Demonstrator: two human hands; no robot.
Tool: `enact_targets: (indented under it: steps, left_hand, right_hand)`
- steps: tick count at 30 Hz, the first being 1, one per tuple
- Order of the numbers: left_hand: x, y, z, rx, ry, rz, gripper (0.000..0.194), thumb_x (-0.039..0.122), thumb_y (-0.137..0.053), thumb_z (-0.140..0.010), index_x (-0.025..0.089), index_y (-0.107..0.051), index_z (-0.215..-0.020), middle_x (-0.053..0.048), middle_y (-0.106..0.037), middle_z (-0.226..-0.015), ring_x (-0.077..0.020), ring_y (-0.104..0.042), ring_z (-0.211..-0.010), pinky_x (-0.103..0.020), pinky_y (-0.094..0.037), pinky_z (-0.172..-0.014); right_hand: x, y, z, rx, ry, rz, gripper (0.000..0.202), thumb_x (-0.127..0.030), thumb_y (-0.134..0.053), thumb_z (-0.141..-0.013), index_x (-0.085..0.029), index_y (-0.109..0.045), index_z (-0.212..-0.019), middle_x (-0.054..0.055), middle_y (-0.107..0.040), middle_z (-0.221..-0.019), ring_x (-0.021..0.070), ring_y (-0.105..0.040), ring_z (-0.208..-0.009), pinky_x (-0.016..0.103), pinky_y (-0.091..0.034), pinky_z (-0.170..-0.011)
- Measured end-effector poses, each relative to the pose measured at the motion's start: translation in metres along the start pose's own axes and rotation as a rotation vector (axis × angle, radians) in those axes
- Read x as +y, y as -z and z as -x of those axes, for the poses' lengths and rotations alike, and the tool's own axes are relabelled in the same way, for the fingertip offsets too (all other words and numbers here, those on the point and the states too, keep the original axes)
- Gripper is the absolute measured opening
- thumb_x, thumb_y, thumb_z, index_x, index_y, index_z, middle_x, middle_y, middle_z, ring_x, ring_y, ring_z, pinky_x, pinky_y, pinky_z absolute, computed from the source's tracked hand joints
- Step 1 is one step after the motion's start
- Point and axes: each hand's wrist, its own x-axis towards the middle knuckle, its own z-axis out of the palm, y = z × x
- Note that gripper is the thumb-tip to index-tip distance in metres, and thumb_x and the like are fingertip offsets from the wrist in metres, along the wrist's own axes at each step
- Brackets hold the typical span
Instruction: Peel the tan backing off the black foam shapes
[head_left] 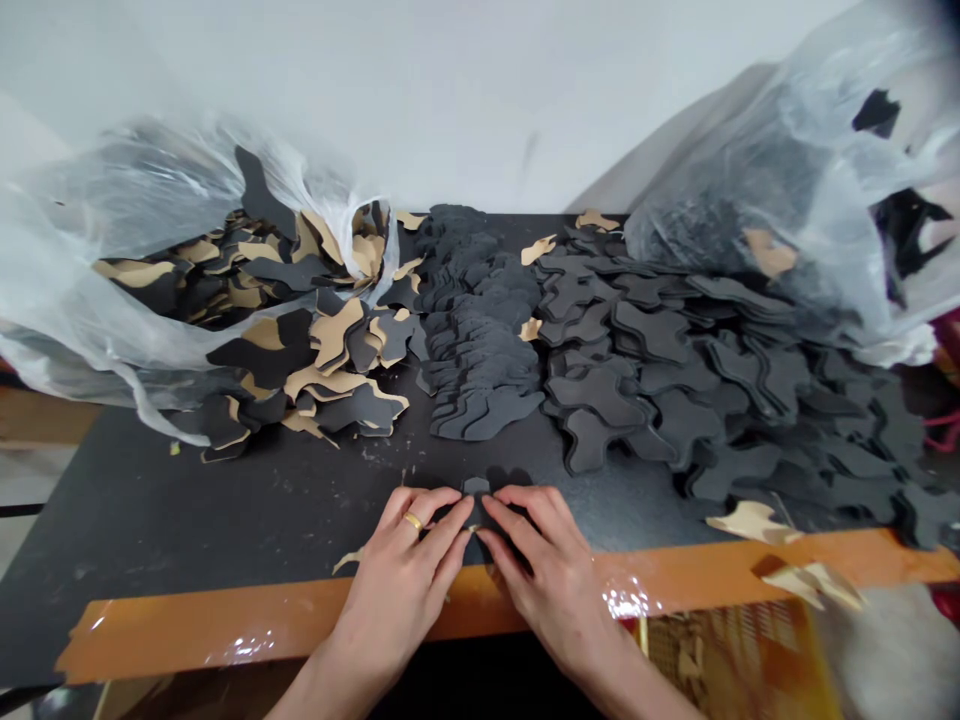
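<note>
The person's left hand and right hand met over the near part of a black worktop, each with its thumb and fingers drawn in to a pinch. Between the fingertips was a small dark piece, its far end showing just beyond them and the rest mostly hidden. The left grip was closed on the piece's left side and the right grip on its right side, with hardly any gap between thumb and fingers on either hand. A gold-coloured ring circled a finger of the left hand.

The piece lay just behind the orange tape that ran along the worktop's front edge. Straight ahead of it, apart from the hands, a column of overlapping dark shapes stretched toward the wall. To the right of the column spread a broad pile of dark wavy-edged cutouts, with a clear plastic bag behind it. To the left, a heap of black and tan pieces lay at the mouth of another plastic bag, which held more of them. A tan scrap lay near the front edge at right, and a yellow basket stood below the worktop.
</note>
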Motion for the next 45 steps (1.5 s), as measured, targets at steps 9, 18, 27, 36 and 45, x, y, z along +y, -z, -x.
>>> enact_targets:
  steps: [9,18,27,36,45]
  left_hand:
    - [0.001,0.001,0.000,-0.034,-0.013,-0.054,0.030,0.011,-0.051,-0.096,0.014,-0.066,-0.121,-0.012,-0.063,-0.114,-0.0234,-0.058,-0.099,-0.038,-0.058,-0.085]
    - [-0.003,0.002,0.000,-0.155,-0.173,-0.283,0.034,0.010,-0.046,-0.097,0.010,-0.061,-0.127,-0.008,-0.060,-0.138,-0.0265,-0.055,-0.102,-0.041,-0.056,-0.086]
    - [-0.012,0.010,-0.008,-0.265,-0.238,-0.303,0.039,0.015,-0.053,-0.095,0.012,-0.055,-0.134,-0.006,-0.057,-0.142,-0.0254,-0.052,-0.099,-0.042,-0.052,-0.087]
    - [-0.019,0.017,-0.016,-0.278,-0.224,-0.117,0.037,0.019,-0.054,-0.097,0.015,-0.056,-0.134,-0.007,-0.061,-0.137,-0.0225,-0.053,-0.104,-0.039,-0.051,-0.094]
    - [-0.013,0.012,-0.006,-0.245,-0.211,-0.107,0.034,0.019,-0.054,-0.097,0.014,-0.057,-0.130,-0.010,-0.061,-0.135,-0.0239,-0.055,-0.110,-0.042,-0.052,-0.095]
  right_hand:
    - [0.000,0.000,0.000,-0.003,-0.001,0.009,0.028,-0.008,-0.060,-0.091,-0.011,-0.064,-0.119,0.013,-0.060,-0.108,0.0231,-0.055,-0.099,0.038,-0.056,-0.084]
    - [-0.001,0.000,0.001,-0.003,0.003,0.029,0.028,-0.009,-0.058,-0.092,-0.012,-0.065,-0.119,0.013,-0.060,-0.108,0.0233,-0.056,-0.099,0.040,-0.057,-0.084]
    - [-0.001,0.004,0.006,0.017,-0.003,0.059,0.028,-0.010,-0.061,-0.091,-0.013,-0.065,-0.118,0.014,-0.059,-0.109,0.0246,-0.057,-0.099,0.039,-0.058,-0.082]
    - [0.000,0.006,0.011,0.059,0.030,0.050,0.024,-0.007,-0.058,-0.092,-0.015,-0.065,-0.114,0.013,-0.062,-0.109,0.0232,-0.058,-0.100,0.040,-0.059,-0.083]
    - [0.008,0.010,0.013,0.038,0.059,0.012,0.025,-0.007,-0.057,-0.093,-0.017,-0.065,-0.114,0.011,-0.065,-0.113,0.0226,-0.059,-0.103,0.042,-0.059,-0.087]
